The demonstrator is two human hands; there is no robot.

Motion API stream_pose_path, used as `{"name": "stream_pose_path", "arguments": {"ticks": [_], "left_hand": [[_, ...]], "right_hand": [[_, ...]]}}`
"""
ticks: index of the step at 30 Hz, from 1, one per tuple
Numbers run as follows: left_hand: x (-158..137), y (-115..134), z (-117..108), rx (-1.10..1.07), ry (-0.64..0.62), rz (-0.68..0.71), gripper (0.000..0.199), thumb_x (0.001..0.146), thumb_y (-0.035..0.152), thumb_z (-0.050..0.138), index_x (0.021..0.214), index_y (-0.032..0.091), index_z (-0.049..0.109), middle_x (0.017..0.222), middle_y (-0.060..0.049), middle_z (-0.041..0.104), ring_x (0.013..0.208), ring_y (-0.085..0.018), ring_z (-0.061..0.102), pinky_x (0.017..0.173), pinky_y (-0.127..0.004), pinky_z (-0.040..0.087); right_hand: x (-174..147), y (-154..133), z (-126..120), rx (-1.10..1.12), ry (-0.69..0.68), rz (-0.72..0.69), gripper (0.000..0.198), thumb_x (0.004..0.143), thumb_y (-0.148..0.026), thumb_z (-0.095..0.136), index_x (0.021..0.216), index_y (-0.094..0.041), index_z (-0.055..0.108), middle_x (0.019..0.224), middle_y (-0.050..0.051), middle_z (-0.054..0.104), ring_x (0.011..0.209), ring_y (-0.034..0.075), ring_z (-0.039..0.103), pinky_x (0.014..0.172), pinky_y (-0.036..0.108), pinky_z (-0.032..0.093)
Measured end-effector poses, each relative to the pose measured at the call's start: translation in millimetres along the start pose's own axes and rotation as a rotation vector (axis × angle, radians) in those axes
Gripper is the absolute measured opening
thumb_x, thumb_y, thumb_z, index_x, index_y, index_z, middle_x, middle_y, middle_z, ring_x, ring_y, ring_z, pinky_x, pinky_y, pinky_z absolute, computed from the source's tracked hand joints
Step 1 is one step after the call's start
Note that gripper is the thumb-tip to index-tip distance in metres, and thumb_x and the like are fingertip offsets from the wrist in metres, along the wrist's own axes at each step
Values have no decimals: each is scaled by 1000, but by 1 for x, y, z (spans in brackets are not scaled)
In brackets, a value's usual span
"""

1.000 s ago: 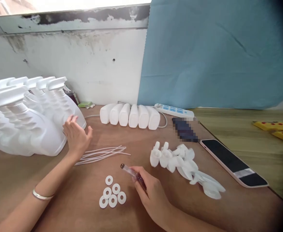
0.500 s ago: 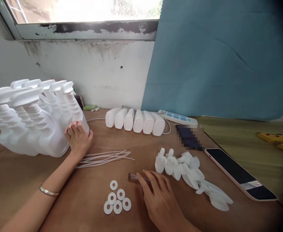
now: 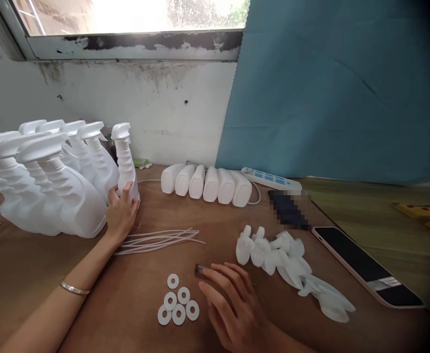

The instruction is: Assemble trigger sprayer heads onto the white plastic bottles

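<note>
My left hand [image 3: 121, 214] is closed around the lower part of a white spray bottle [image 3: 124, 157], which stands upright at the right end of a group of similar spray bottles [image 3: 73, 206]. Its trigger head faces partly toward me. Low over the table, my right hand [image 3: 235, 304] has its fingers loosely apart. A small dark tube-like piece [image 3: 200, 268] lies under those fingertips, mostly hidden. Left of this hand lie several white ring washers [image 3: 179, 315]. Thin white tubes [image 3: 159, 240] rest between the hands.
Several white bottles [image 3: 210, 184] lie in a row near the wall, bases toward me. A heap of translucent white spray-head parts [image 3: 288, 260] is at right, beside a phone [image 3: 365, 267]. A power strip [image 3: 272, 179] with a grey cable lies behind.
The end spray bottle has come away from the group to the right and turned, with my left hand on it. My right hand has shifted slightly down, its fingers spread over the dark piece.
</note>
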State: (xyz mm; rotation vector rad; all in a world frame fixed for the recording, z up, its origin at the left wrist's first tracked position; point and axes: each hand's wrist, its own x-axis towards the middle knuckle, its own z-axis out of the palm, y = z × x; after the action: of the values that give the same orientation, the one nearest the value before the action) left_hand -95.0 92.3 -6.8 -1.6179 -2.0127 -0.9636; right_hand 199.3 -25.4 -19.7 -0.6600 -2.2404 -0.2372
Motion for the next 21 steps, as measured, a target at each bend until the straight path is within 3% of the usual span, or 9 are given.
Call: {"name": "stream_pose_path", "arguments": {"ticks": [2,5,10,14,18,19,21], "left_hand": [[-2,6,-4,-58,66,33,43,83,27,43,125,22,40,124,-19,39,112,-33,43,75,-40,44],[-7,17,-12,-184,91,119,37,80,29,49,117,26,48,130,-15,38,110,-30,46,77,-40,44],[-28,21,-16,-463,-141,474,12,71,31,63,82,27,61,110,-9,63,94,-23,58,83,-41,44],[-47,5,-12,-532,-231,687,9,67,33,67,72,31,60,94,-1,71,79,-20,62,72,-36,47],[-47,9,-22,-587,22,934,27,64,32,71,87,36,58,101,1,69,80,-20,64,70,-35,43],[-45,14,-26,-602,74,911,38,61,34,73,95,36,56,103,-1,68,85,-22,64,75,-38,42],[-43,28,-36,-688,24,753,53,58,36,74,106,33,51,100,-5,69,91,-27,63,85,-45,40]], "right_hand": [[3,-1,1,123,62,59,37,74,-3,46,109,-14,50,105,11,60,105,23,51,87,41,44],[11,0,4,366,101,300,48,78,-12,50,123,-17,35,117,13,53,113,23,48,89,40,46],[24,14,4,725,118,665,67,79,-45,56,133,-22,22,136,14,38,125,25,39,98,43,40],[27,25,-7,882,155,708,70,80,-61,43,135,-23,24,140,14,33,126,29,37,95,45,43],[20,27,-13,922,316,715,54,87,-58,20,126,-26,39,131,11,48,118,31,47,90,49,44],[18,26,-13,919,333,724,52,87,-57,19,123,-27,42,128,10,50,117,31,48,91,50,43],[11,23,-13,920,344,741,49,88,-54,18,120,-29,45,127,7,53,119,30,46,95,51,40]]}}
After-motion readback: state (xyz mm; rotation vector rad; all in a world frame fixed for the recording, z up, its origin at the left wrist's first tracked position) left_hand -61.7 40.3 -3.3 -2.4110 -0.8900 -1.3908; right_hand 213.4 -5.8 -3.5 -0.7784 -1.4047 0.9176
